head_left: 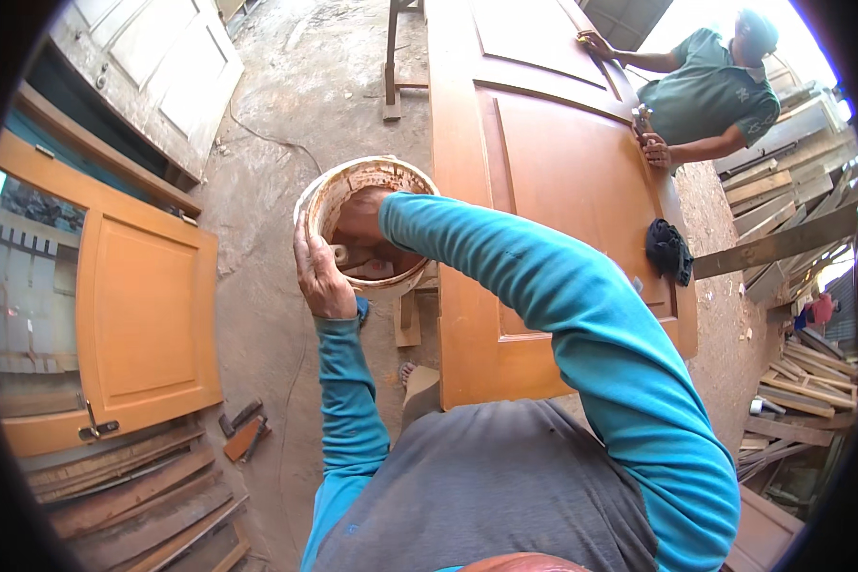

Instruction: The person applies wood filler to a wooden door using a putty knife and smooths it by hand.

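A round, pale bucket (383, 173) smeared with brown residue is held up beside the near left edge of a brown panelled door (469, 324). My left hand (322, 275) grips the bucket's left side, its fingers laid along the wall at the rim. Reaching over from the right, my right hand (360, 215) is down inside the bucket, and its fingers are hidden there. A small pale cylindrical piece (340, 254) lies in the bucket beside that hand, together with other pieces too unclear to name.
Across the door, a co-worker (710, 95) has both hands at its far edge, one with a tool. A black cloth (669, 252) lies on the door. An orange glazed door (153, 305) leans at left, near tools on the floor (245, 434). Scrap wood (801, 391) is piled at right.
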{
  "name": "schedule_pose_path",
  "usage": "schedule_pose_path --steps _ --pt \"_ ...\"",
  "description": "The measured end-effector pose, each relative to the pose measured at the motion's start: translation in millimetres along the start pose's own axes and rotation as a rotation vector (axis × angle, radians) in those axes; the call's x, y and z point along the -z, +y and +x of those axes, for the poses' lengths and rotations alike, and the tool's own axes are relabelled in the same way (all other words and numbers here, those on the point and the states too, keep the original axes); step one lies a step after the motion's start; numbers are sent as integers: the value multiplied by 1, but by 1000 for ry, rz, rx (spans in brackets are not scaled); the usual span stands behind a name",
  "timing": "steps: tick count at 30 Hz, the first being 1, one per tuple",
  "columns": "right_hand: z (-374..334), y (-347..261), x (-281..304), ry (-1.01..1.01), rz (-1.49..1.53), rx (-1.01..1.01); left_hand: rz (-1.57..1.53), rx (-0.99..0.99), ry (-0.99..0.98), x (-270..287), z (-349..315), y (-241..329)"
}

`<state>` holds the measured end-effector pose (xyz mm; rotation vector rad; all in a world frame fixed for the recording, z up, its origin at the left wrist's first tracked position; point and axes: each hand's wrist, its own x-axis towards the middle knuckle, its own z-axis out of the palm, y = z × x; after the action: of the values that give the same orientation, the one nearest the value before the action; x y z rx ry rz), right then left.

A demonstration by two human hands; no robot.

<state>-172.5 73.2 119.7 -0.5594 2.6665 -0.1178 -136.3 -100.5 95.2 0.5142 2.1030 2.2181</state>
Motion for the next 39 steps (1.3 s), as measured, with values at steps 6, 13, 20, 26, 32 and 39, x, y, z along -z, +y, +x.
schedule_pose_path --steps 6,13,20,26,32,39 --pt "7 1 -14 -9 -172 15 -11 -14 4 -6 0 5" --pt "-11 -2 -3 137 -76 -18 71 -63 6 -1 2 -2" --pt "-80 2 48 480 197 -9 191 -40 43 16 14 -33" --pt "-219 22 40 642 325 -100 313 -141 144 -4 9 -12" --pt "-291 46 -66 536 584 -382 94 -65 211 1 13 -26" --pt "-273 53 -131 307 654 -514 53 45 234 7 -4 -5"
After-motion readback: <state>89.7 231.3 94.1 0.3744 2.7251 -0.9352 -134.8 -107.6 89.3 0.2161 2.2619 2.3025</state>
